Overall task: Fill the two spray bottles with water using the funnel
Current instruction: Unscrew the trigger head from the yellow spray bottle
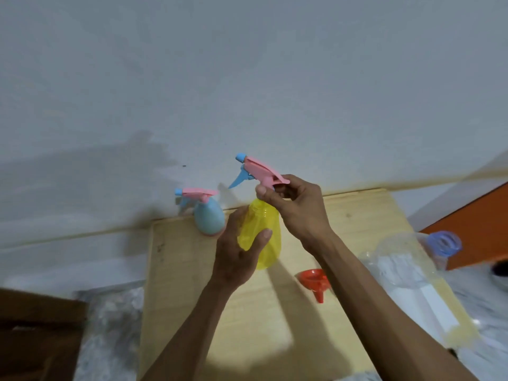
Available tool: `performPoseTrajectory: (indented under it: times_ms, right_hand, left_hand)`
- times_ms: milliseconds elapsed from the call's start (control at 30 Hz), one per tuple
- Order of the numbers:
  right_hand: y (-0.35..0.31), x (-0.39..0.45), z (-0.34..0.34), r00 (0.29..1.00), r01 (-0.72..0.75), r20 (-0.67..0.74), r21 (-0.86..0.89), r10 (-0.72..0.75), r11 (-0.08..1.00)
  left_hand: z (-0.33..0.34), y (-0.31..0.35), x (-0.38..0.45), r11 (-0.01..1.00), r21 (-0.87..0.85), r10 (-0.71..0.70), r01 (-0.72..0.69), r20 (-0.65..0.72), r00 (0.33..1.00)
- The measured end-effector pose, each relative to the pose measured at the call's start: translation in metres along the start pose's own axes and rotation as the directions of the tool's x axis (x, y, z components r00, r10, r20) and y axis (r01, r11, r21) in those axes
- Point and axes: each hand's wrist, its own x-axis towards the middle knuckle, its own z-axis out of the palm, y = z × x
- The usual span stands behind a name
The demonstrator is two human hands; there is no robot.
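Note:
My left hand grips the body of a see-through yellow spray bottle, held above the wooden board. My right hand pinches the neck of its pink and blue spray head right at the bottle's mouth; whether the head is seated or lifted off is hidden by my fingers. A light blue spray bottle with the same pink and blue head stands upright at the board's far edge. The red funnel lies on its side on the board, partly behind my right forearm.
A large clear plastic water bottle with a blue cap lies on the right side of the board. A pale wall rises behind. An orange surface is at far right, dark wood at lower left.

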Motion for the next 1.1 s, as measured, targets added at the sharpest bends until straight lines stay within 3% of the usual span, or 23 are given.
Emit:
performPoseTrajectory:
  times_ms: [300, 500, 667, 933, 1100]
  right_hand:
    - [-0.027, -0.033, -0.005, 0.999, 0.039, 0.02, 0.074, -0.04, 0.996]
    - [-0.037, -0.052, -0.025, 0.999, 0.021, 0.038, 0.12, -0.026, 0.993]
    - [-0.037, -0.076, -0.052, 0.997, -0.006, 0.073, 0.169, -0.006, 0.986]
    - [-0.029, -0.124, -0.081, 1.0, -0.002, 0.016, 0.305, -0.004, 0.952]
    - [-0.026, -0.154, -0.081, 0.989, -0.062, 0.15, 0.357, 0.009, 0.932]
  left_hand:
    - [0.009, 0.036, -0.037, 0.999, -0.05, -0.017, 0.01, -0.145, 0.989]
    - [0.021, 0.06, -0.06, 0.996, -0.059, -0.072, 0.063, -0.162, 0.984]
    - [0.041, 0.079, -0.088, 0.989, -0.144, -0.049, 0.025, -0.167, 0.985]
    - [0.065, 0.109, -0.142, 0.988, -0.155, -0.048, 0.017, -0.195, 0.98]
    - [0.065, 0.116, -0.172, 0.987, -0.16, -0.081, 0.035, -0.293, 0.953]
